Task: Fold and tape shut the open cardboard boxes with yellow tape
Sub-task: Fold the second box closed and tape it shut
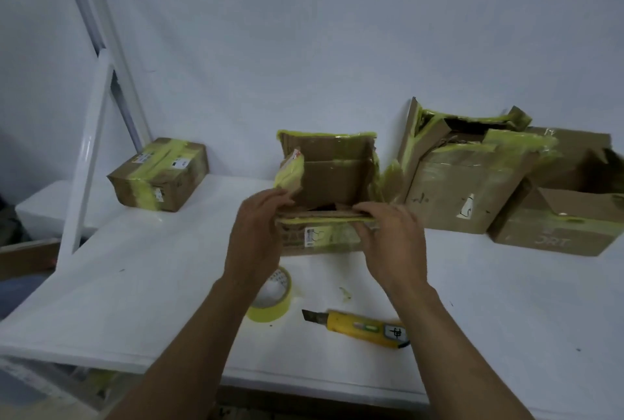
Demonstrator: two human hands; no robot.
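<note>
With one sealed box (pixel 158 173) at ten o'clock, our left hand (pixel 260 227) and right hand (pixel 391 234) curl fingers round the near flap (pixel 320 216) of the open box (pixel 334 180) at twelve, while two gaping boxes (pixel 466 183) at two o'clock and the tape roll (pixel 275 301) await.

Knife (pixel 358 325) — "申"; right box (pixel 547 239) — "…RT"
</note>
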